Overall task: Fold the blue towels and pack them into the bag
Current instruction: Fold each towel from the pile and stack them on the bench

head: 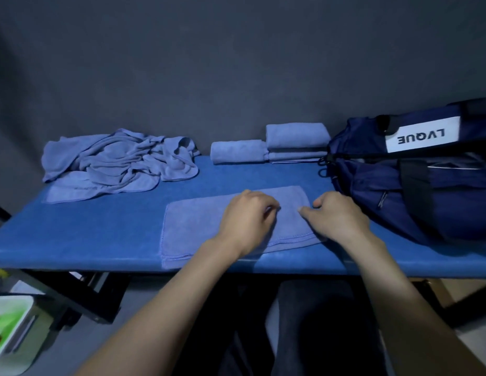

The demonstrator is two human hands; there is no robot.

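Head view, left hand [248, 213] and right hand [335, 213] curled, pinching the half-folded towel [198, 226] at the table [100, 234] front edge, bag [415, 175] just right, bare tabletop left of the grip

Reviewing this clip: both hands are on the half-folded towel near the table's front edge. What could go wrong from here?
1. The flat half-folded blue towel overhangs the front edge of the blue padded table; it could slide off as the left hand and right hand fold it.
2. The crumpled pile of blue towels lies tangled, so pulling one may drag others.
3. The navy duffel bag sags, possibly hampering packing.
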